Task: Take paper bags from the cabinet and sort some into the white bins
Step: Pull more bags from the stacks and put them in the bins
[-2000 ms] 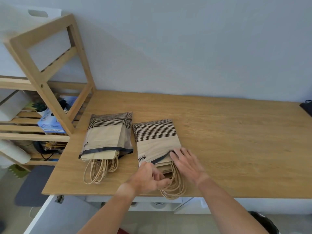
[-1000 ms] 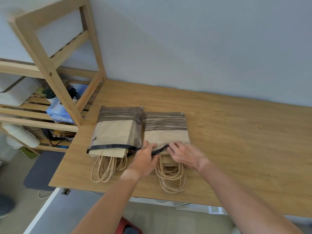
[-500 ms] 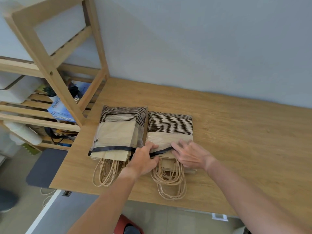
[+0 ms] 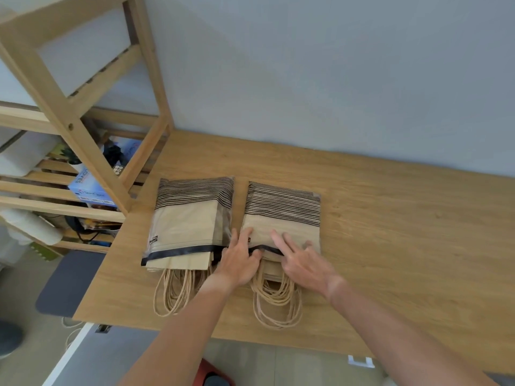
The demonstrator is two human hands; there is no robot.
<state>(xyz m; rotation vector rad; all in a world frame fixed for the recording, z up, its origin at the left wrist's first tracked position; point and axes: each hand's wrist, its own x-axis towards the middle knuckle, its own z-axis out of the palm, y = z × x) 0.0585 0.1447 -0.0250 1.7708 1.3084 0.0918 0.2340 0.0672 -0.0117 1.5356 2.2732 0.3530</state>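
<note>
Right bag pack (image 4: 281, 215) on table (image 4: 404, 232): black opening strip pinched by left hand (image 4: 239, 263); right hand (image 4: 303, 263) laid flat, fingers straight.

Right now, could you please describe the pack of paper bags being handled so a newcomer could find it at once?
On the wooden table, near the wooden shelf, two striped packs lie side by side. It is the right pack, farther from the shelf. Unlike the left pack, it has the left hand and right hand at its dark-edged opening.
</note>
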